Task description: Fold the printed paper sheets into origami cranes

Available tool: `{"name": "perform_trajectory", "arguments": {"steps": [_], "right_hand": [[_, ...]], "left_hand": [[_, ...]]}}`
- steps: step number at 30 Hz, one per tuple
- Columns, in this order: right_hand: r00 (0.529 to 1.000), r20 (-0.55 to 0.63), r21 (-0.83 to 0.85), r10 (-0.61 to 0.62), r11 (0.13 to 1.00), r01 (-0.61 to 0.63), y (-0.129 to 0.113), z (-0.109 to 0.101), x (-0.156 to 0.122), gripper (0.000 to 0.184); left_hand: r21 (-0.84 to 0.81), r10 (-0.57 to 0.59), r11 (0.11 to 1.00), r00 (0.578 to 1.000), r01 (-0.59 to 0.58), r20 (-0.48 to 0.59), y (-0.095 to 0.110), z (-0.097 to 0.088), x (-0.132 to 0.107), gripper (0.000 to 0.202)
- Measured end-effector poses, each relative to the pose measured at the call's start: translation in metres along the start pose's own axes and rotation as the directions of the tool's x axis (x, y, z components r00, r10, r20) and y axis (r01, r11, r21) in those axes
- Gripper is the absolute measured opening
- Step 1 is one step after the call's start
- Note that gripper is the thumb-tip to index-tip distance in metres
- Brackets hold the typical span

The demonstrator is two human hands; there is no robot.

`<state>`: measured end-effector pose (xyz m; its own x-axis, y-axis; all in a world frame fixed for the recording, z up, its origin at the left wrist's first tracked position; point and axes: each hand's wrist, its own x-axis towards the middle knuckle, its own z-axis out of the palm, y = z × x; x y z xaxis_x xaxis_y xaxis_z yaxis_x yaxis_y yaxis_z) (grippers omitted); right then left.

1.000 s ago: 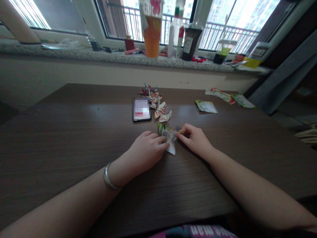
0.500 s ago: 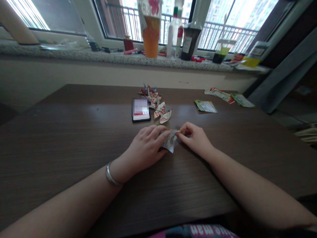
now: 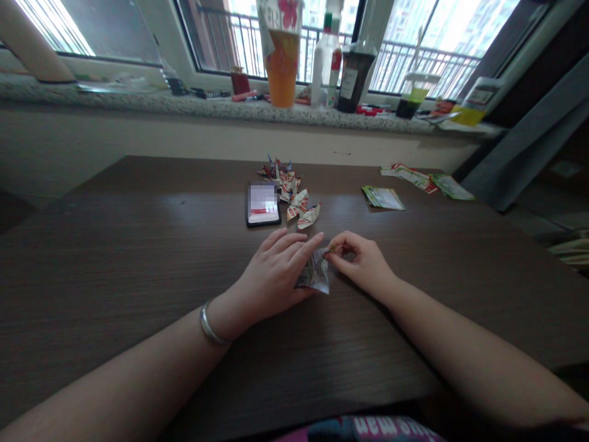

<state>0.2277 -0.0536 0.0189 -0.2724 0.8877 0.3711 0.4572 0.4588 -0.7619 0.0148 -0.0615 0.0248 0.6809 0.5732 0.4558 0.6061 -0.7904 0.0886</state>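
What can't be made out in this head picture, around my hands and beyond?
All head view:
Wrapper: left side hidden by the left hand; pinched end by the right hand.
Phone screen: blurred by pixelation.
Stacked packets: print too small.
Tall cup: top cut off by the upper edge.

probable phone (image 3: 263,212) on table (image 3: 138,258) | orange-filled cup (image 3: 282,67) on windowsill (image 3: 184,107) | grey curtain (image 3: 519,141) at right

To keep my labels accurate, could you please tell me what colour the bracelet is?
The bracelet is silver, shown best in the head view.
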Motion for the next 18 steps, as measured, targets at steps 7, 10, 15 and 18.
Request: {"name": "perform_trajectory", "arguments": {"steps": [7,10,15,18], "right_hand": [[0.997,-0.02,0.057,-0.073,0.996,0.074,0.0003,-0.0007,-0.0008,0.008],[0.997,-0.025,0.113,-0.075,0.991,0.078,0.0023,0.0013,-0.0014,0.013],[1.0,-0.022,0.16,0.012,0.987,-0.009,0.0002,0.0041,-0.0025,0.013],[0.999,0.007,0.119,0.039,0.992,-0.039,-0.0025,0.0038,-0.0027,0.007]], "left_hand": [[-0.09,-0.038,0.995,0.997,0.033,-0.063,-0.0006,0.0007,0.0005,0.07],[-0.127,-0.061,0.991,0.994,0.049,-0.094,-0.0005,0.0014,0.0011,0.057],[-0.174,-0.077,0.983,0.988,0.052,-0.136,0.0001,-0.0003,0.0049,0.035],[-0.194,-0.101,0.979,0.981,0.069,-0.164,-0.0005,-0.0001,0.0066,0.031]]}}
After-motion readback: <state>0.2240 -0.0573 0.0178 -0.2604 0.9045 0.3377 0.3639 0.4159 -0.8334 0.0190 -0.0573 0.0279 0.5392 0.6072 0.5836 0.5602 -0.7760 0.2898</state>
